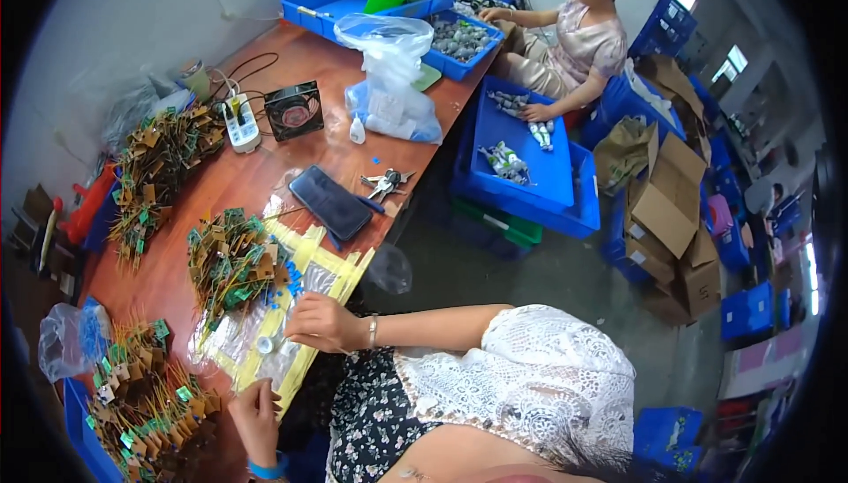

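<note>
While the left hand (254, 408) hangs by the near edge of the table (199, 342), its fingers bend softly and lie close together. I cannot tell if they hold any small thing. The right hand (320, 320) is just beside it, with its fingers curled in. Their tips are hidden, so I cannot tell if they pinch something. Both hands are close in, maybe so the eyes can watch small work.

Just beside the right hand, a little white round thing (264, 344) sits on a clear sheet (274, 364). Yellow tape (305, 258) runs along the sheet, perhaps to keep it flat. Small blue bits (292, 280) lie next to the middle pile of boards (231, 262). This pile is on the table near the hands, perhaps so it is easy to reach.

Past it, a phone (330, 202) and keys (386, 184) lie to one side, maybe to be out of the way. A fan (294, 111) stands by a white power strip (239, 123), perhaps so its wire can reach.

Farther off, another person (583, 50) sits with a hand on a blue tray (521, 143). It rests on a bigger blue bin (583, 192), maybe to lift it higher.
</note>
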Demonstrator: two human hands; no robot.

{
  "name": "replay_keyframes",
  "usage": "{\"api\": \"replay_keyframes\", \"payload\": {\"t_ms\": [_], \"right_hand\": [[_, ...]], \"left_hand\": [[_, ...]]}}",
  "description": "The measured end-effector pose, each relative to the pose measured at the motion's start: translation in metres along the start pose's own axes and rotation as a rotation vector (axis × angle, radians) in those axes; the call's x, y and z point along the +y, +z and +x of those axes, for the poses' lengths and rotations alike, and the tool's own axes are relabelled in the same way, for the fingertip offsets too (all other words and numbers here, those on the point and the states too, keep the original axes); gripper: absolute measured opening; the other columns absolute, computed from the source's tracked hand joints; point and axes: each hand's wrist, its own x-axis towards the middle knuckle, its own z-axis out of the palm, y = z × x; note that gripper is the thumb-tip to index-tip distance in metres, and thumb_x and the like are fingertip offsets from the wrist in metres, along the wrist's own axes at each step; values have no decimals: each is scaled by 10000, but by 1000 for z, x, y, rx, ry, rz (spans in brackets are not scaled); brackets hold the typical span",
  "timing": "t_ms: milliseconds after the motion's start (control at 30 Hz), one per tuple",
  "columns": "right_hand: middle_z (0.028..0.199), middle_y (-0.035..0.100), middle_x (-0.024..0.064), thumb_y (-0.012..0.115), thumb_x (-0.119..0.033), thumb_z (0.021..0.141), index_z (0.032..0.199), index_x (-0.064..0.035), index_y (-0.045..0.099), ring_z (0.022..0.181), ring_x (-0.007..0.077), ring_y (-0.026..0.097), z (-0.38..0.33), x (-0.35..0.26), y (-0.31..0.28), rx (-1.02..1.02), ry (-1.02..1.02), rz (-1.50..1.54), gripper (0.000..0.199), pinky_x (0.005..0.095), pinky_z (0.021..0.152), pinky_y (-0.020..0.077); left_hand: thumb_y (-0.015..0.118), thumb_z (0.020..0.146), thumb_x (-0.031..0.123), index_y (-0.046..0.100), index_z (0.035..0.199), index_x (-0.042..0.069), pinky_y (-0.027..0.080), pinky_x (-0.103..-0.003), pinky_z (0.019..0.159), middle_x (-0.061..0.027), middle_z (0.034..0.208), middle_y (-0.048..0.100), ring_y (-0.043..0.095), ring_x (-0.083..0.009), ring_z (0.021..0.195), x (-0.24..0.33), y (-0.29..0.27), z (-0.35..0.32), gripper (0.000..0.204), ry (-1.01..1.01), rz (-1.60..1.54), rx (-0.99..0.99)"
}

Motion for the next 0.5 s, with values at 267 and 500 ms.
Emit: {"api": "replay_keyframes", "payload": {"t_ms": [267,500], "right_hand": [[804,623,52,681,-145,857,833,-68,627,800,247,585,38,-14,17,43,-91,84,97,370,818,434],[813,643,41,701,-119,839,872,-69,658,798,232,617,-11,-5,0,48,-17,1,74,389,793,456]], "left_hand": [[509,995,221,589,873,-15,358,-286,530,-21,669,488,427,-113,604,-13,-298,133,278,247,445,577],[565,982,247,579,759,22,296,-258,435,12,565,448,398,-48,484,-27,-306,65,317,120,430,368]]}}
